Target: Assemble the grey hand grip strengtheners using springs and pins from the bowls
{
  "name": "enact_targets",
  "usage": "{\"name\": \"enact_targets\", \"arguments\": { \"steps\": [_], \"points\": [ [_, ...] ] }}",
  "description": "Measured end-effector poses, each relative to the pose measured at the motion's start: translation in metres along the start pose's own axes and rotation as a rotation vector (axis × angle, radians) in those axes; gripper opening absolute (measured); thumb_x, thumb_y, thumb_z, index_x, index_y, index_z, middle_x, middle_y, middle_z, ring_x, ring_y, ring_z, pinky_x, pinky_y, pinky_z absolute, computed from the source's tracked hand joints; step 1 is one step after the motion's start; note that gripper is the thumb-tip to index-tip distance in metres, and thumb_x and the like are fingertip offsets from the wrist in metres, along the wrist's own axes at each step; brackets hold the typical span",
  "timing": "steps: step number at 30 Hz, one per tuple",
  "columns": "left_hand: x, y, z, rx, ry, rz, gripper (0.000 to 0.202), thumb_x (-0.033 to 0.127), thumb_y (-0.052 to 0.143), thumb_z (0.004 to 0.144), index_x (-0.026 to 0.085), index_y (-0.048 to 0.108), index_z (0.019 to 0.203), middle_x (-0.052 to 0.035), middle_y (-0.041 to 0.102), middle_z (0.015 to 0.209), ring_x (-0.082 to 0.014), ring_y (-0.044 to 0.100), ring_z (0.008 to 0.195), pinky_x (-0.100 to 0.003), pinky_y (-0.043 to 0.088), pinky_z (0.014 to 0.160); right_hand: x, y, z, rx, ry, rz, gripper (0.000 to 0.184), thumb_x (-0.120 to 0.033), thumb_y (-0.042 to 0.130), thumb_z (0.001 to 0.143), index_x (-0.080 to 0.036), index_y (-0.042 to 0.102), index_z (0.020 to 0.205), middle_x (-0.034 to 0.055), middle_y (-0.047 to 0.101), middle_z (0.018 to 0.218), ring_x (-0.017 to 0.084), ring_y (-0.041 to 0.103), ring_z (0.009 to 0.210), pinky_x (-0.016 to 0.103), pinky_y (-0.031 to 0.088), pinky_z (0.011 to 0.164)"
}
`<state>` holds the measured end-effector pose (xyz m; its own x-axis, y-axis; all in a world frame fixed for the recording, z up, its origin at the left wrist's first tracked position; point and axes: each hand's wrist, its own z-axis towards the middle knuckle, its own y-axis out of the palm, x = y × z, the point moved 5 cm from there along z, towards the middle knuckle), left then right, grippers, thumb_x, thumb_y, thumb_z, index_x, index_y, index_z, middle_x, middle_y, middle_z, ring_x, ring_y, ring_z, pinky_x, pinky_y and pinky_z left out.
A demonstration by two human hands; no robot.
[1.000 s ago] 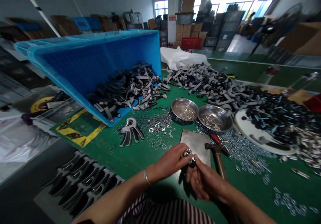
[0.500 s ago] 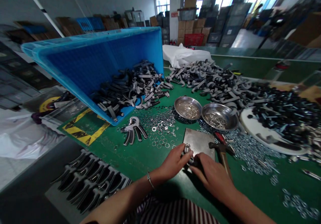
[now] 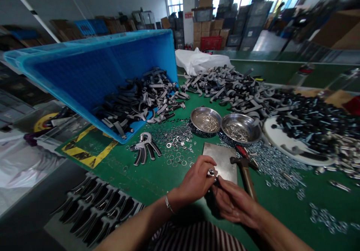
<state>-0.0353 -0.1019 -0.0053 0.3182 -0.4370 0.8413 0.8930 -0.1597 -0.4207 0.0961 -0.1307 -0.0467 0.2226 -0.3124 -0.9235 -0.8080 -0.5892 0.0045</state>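
Observation:
My left hand [image 3: 197,181] is closed round a small shiny metal part [image 3: 210,172], whose round end shows between thumb and fingers. Against its lower side, my right hand [image 3: 234,202] pinches with thumb and fingertips at a dark piece, mostly hidden by the fingers. Both hands meet over the near edge of a flat steel plate [image 3: 221,157]. A claw hammer [image 3: 246,174] lies just right of the plate, beside a red-handled tool [image 3: 242,151]. Left of the hands are grey-and-black hand grips [image 3: 146,148] and loose metal rings [image 3: 177,157].
A blue crate [image 3: 92,67] lies on its side, spilling grey-and-black handles [image 3: 157,89]. Two steel bowls [image 3: 194,125] hold small metal parts. A white lid [image 3: 274,131] bears black-headed bolts [image 3: 317,119]. Nuts [image 3: 278,172] are scattered rightward. Rows of hand grips [image 3: 95,202] lie lower left.
My left hand has rolled so its back faces up, and the metal part's round end now points towards me. My right hand has turned, showing more of its palm side. The view shifted slightly.

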Motion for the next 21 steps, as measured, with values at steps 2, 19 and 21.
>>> {"name": "enact_targets", "arguments": {
  "steps": [2,19,21],
  "points": [
    [0.001,0.003,0.001,-0.024,0.008,0.015,0.012,0.028,0.047,0.099,0.019,0.052,0.094,-0.0091,0.054,0.112,-0.0188,0.054,0.105,-0.033,0.045,0.095,-0.006,-0.005,0.000,0.082,-0.071,-0.112,0.054,-0.067,0.027,0.097,-0.021,0.053,0.087,-0.0032,0.052,0.056,0.011,0.040,0.038,0.024,0.035,0.040],
    [-0.012,0.018,0.004,-0.037,-0.181,0.153,0.020,0.033,0.036,0.102,0.019,0.050,0.097,-0.0074,0.054,0.101,-0.0203,0.054,0.096,-0.036,0.046,0.092,0.011,-0.006,-0.003,0.222,-0.105,0.091,0.052,-0.069,0.038,0.094,-0.021,0.053,0.080,-0.0039,0.048,0.061,0.009,0.034,0.044,0.021,0.031,0.040],
    [-0.010,0.022,0.012,-0.179,-0.133,0.238,0.021,0.033,0.036,0.102,0.018,0.050,0.101,-0.0078,0.054,0.103,-0.0202,0.055,0.095,-0.036,0.047,0.091,0.019,-0.001,-0.004,0.117,-0.015,0.153,0.060,-0.067,0.020,0.098,-0.021,0.055,0.086,-0.0055,0.045,0.054,0.010,0.027,0.038,0.022,0.028,0.038]
  ]
}}
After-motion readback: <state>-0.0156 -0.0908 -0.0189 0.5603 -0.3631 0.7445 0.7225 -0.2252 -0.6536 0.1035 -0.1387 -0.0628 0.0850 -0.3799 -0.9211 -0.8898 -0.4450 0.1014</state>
